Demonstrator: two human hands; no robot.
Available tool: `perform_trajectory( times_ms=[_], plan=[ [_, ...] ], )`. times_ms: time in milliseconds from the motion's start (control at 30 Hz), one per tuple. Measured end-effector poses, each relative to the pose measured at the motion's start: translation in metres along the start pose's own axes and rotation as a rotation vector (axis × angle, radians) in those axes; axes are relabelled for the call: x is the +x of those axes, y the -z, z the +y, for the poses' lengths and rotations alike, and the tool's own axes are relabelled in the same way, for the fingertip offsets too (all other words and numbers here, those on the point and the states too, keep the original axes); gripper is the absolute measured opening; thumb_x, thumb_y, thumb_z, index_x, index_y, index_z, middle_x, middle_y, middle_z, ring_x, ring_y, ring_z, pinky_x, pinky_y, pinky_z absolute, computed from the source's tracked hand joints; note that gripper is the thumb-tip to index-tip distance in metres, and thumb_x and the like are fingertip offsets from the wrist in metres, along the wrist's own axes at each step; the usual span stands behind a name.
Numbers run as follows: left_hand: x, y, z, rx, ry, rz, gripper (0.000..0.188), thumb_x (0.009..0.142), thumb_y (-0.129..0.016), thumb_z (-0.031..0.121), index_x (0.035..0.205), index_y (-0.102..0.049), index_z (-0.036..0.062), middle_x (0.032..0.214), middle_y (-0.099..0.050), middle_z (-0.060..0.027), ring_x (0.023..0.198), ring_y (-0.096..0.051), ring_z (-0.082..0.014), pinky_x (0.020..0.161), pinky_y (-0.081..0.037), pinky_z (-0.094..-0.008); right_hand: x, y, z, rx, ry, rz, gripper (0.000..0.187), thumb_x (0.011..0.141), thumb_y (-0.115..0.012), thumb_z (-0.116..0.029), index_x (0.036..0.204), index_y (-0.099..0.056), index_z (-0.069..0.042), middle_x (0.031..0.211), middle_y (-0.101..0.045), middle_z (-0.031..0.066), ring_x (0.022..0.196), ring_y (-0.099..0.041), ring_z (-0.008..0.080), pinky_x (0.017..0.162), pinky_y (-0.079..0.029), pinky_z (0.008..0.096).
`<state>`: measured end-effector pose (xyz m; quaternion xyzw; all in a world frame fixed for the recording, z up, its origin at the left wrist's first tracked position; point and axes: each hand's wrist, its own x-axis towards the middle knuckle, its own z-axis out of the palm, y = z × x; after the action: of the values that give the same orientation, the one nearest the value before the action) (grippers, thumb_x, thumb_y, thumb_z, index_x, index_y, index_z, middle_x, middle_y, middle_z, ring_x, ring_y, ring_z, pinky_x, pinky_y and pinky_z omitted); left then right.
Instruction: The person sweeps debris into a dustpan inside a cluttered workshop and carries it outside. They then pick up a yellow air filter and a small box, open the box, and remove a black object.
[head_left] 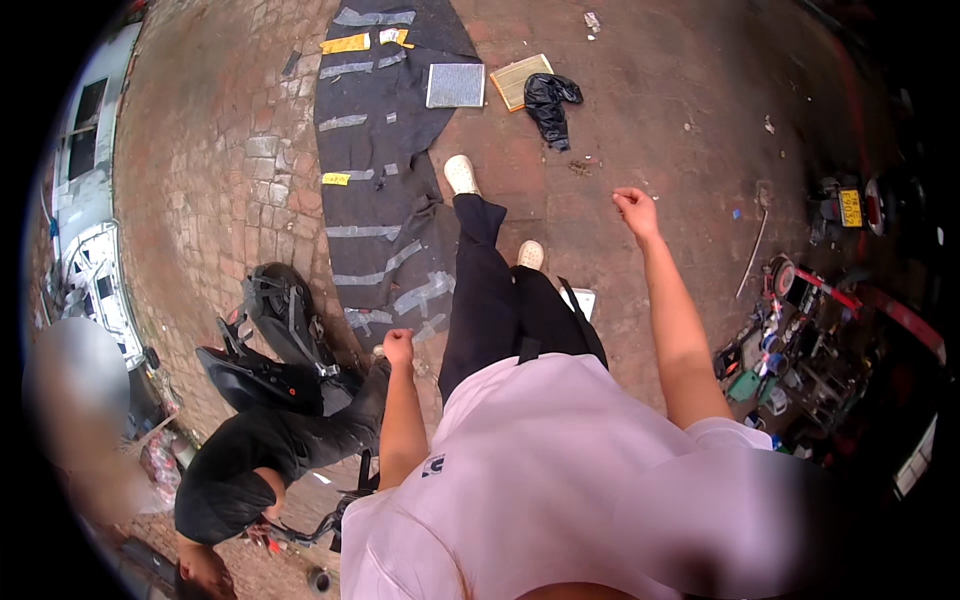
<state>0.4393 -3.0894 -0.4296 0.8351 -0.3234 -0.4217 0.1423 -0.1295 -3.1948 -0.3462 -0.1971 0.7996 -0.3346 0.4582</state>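
My left hand [398,347] hangs beside my left hip, its fingers curled closed, and nothing shows sticking out of it. My right hand [636,212] is held out ahead on the right above the paving, thumb and fingertips drawn together, with no object visible between them. Neither hand touches anything. Below, my feet in cream clogs [461,175] are mid-stride, the left one ahead at the edge of a dark mat [350,205] patched with strips of grey tape. Past them lie a grey pleated filter [456,86], an orange-rimmed filter [516,84] and a crumpled black plastic bag [550,108].
At the left, a person in black [240,470] bends beside a black scooter [285,320]. A white vehicle [100,140] stands at the far left. On the right are a cluttered heap of parts [790,360], a thin rod [753,253] and a yellow plate [850,208] on a vehicle.
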Motion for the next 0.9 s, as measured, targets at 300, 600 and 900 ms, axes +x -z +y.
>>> perform_trajectory(
  times_ms=[300, 600, 900],
  plan=[
    [0.190, -0.096, 0.199, 0.164, -0.081, -0.199, 0.018, 0.075, -0.067, 0.016, 0.068, -0.055, 0.0046, 0.063, -0.055, -0.0021, 0.059, -0.049, -0.0102, 0.056, -0.041, -0.0259, 0.158, -0.144, 0.012, -0.062, -0.210, -0.144, 0.015, 0.078, -0.063, -0.011, 0.091, -0.063, -0.002, 0.072, -0.062, 0.0008, 0.060, -0.054, 0.0066, 0.053, -0.044, 0.0212],
    [0.264, -0.276, 0.264, -0.276, 0.340, -0.435, 0.012, 0.081, -0.064, 0.022, 0.081, -0.058, 0.0118, 0.074, -0.056, 0.0047, 0.067, -0.052, -0.0071, 0.058, -0.039, -0.0215, 0.290, -0.206, 0.155, -0.175, -0.352, -0.065, 0.014, 0.072, -0.066, -0.014, 0.081, -0.066, -0.004, 0.073, -0.066, 0.0074, 0.067, -0.061, 0.0145, 0.063, -0.048, 0.0281],
    [0.460, -0.504, 0.215, -0.306, 0.396, -0.466, 0.025, 0.084, -0.060, 0.020, 0.099, -0.056, 0.0015, 0.092, -0.062, -0.0055, 0.082, -0.060, -0.0154, 0.073, -0.048, -0.0252, 0.482, -0.334, 0.226, 0.118, -0.560, 0.006, 0.013, 0.077, -0.066, -0.013, 0.088, -0.065, -0.006, 0.073, -0.061, 0.0000, 0.062, -0.055, 0.0075, 0.053, -0.044, 0.0208]
  ],
)
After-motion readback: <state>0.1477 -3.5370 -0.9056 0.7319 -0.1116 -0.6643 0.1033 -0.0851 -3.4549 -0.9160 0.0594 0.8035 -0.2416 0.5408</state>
